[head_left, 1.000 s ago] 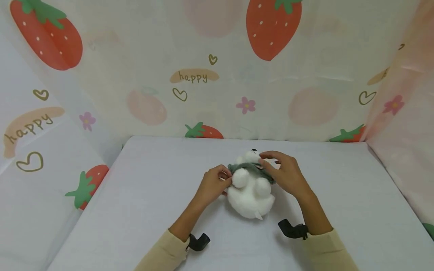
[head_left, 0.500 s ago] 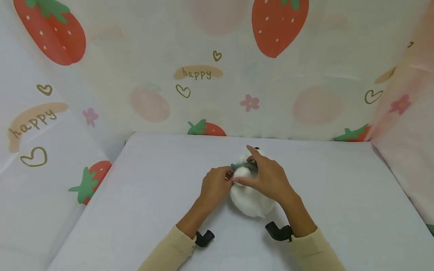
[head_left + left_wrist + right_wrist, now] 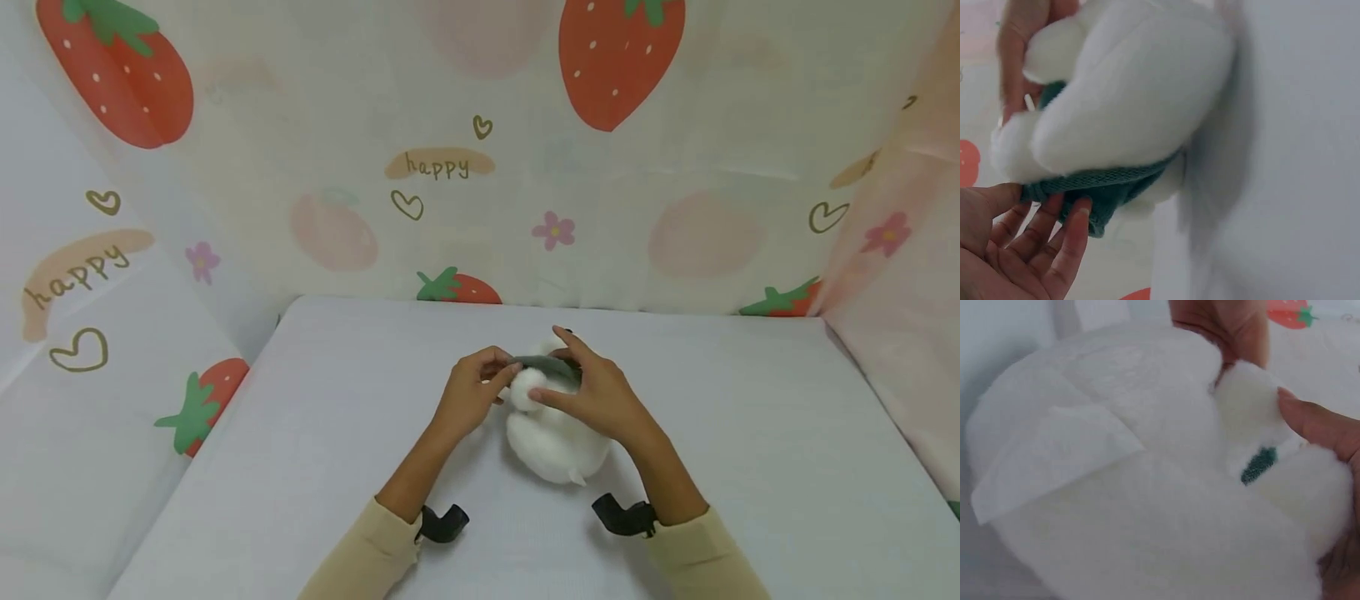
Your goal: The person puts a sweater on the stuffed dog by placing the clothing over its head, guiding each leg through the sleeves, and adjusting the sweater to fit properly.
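A white plush toy (image 3: 555, 446) lies on its back on the white table, feet toward me. Round its middle runs a green knitted garment (image 3: 1097, 181). My left hand (image 3: 467, 393) pinches the garment's edge at the toy's left side; in the left wrist view the thumb is above the knit and fingers lie beneath it. My right hand (image 3: 609, 398) reaches over the toy from the right and grips it, its thumb on one stubby white foot (image 3: 1250, 403). The right fingers are partly hidden behind the toy. Most of the toy's head is covered by the right hand.
A white fabric label (image 3: 1063, 459) sticks out from the toy's bottom. The white tabletop (image 3: 337, 417) stretches out round the toy. Behind it hangs a strawberry-print curtain (image 3: 337, 100), which also lines both sides. Black camera mounts (image 3: 445, 523) sit at both wrists.
My right hand has come left across the toy, from its upper right side to the foot. My left hand has shifted up slightly, drawing the garment's edge outward. The head view has shifted slightly.
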The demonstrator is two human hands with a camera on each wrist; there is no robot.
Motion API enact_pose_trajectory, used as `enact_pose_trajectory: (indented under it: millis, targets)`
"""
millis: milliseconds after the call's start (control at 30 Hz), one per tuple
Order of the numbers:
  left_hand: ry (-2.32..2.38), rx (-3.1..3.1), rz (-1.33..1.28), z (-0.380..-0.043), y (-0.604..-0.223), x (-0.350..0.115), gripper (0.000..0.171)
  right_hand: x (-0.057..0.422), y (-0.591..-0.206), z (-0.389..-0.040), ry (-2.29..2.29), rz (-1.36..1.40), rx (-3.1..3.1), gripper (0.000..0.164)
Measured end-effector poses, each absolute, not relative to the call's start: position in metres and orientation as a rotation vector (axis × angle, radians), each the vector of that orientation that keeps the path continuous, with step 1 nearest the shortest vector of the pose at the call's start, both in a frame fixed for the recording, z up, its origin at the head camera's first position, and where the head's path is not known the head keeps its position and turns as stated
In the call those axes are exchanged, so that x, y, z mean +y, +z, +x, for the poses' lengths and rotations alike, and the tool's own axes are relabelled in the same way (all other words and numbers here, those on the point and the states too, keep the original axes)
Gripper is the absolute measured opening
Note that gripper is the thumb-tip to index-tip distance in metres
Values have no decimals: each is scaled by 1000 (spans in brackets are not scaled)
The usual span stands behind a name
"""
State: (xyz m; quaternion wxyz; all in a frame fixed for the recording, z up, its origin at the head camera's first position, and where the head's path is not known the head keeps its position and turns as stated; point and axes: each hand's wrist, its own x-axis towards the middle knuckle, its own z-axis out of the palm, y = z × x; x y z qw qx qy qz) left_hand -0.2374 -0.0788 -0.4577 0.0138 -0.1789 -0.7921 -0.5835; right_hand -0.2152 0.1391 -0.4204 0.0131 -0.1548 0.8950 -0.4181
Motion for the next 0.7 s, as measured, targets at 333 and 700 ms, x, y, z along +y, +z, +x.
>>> enact_pose_trajectory:
  millis: [333,700]
  targets:
    - [-1470,-2468,-646,-225,-438,-78,9,128,-425,-214,-1259,-369,2903,100]
    - [-809,-2359,-870,-198,-425,-58,8,114,-439,-216,-1191,-293,3203,69]
